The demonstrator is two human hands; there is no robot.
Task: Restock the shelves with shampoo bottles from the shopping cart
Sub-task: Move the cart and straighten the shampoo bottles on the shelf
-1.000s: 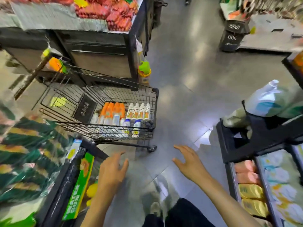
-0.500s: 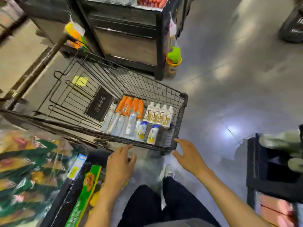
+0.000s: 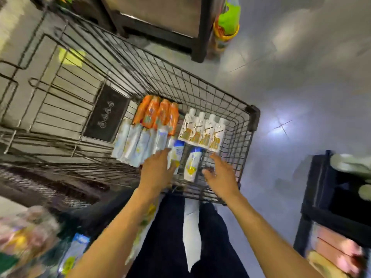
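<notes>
Grey shop floor surrounds the shopping cart (image 3: 254,117). Left hand (image 3: 157,171) and right hand (image 3: 221,173) reach in, fingers extended, holding nothing; brushing the packed shampoo bottles (image 3: 191,163) may scatter them.

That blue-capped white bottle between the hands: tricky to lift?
The white bottle looks like rigid plastic, so it probably keeps its shape when gripped. Its smooth surface may be slippery. Lying flat on the wire floor of the shopping cart, it seems unlikely to roll.
</notes>
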